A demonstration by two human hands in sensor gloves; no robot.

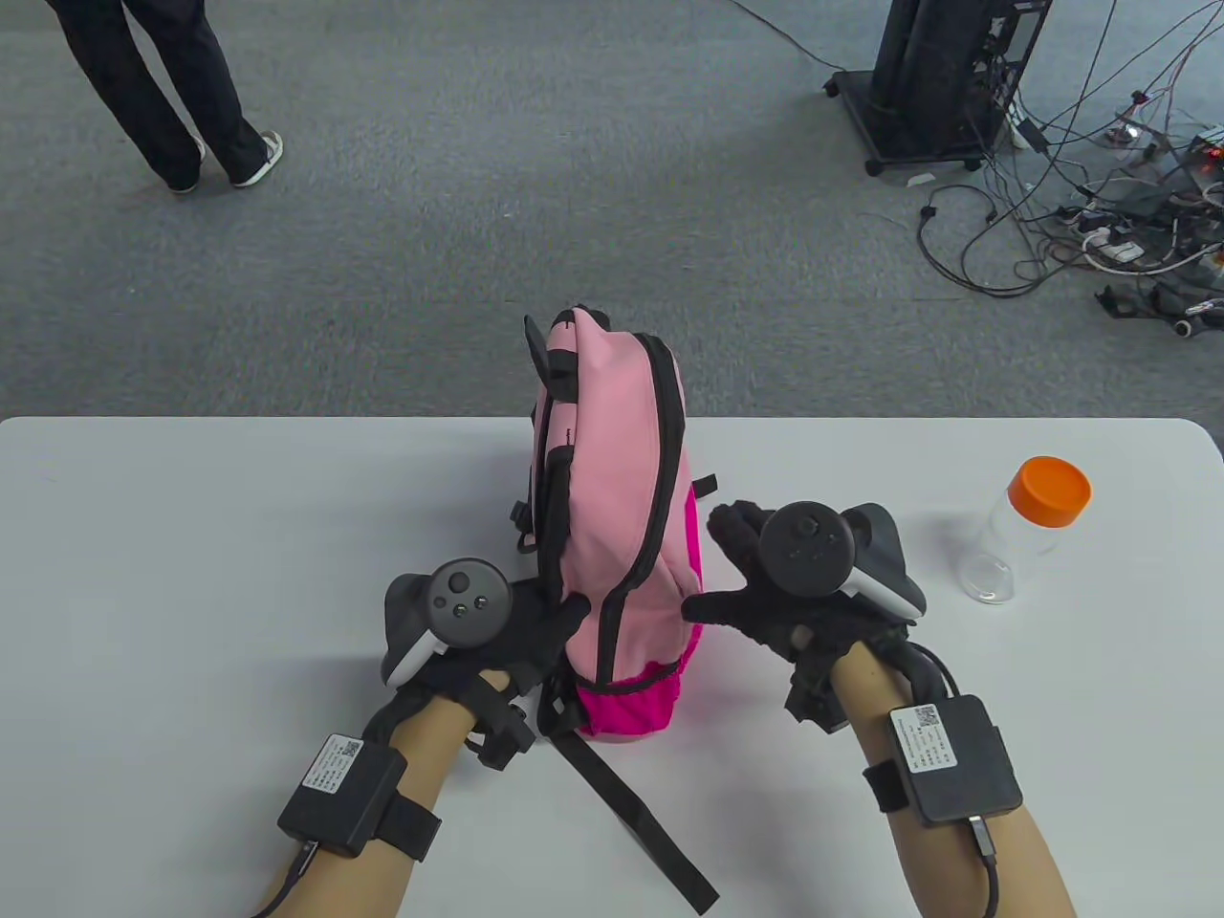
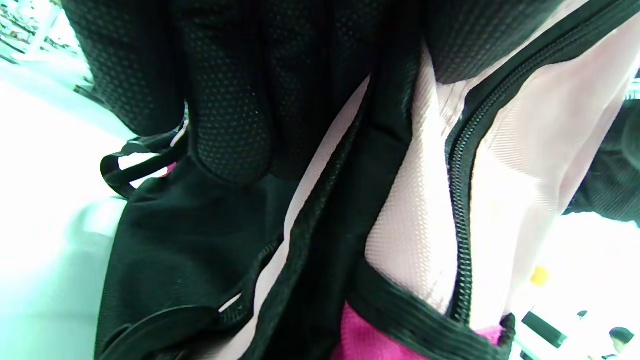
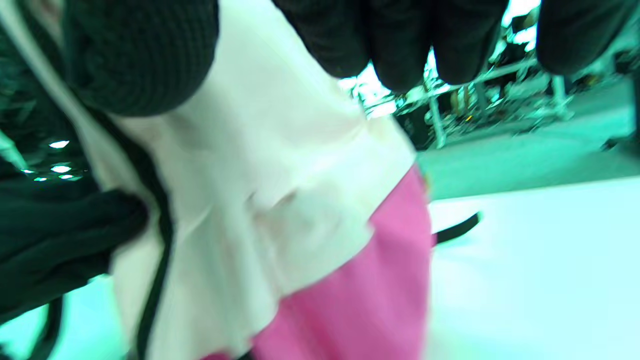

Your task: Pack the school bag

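Black knit gloves, grey-white trackers, bare forearms.

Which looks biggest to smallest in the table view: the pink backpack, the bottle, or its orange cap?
1. pink backpack, by far the largest.
2. clear bottle, much smaller.
3. orange cap, only the bottle's top end.
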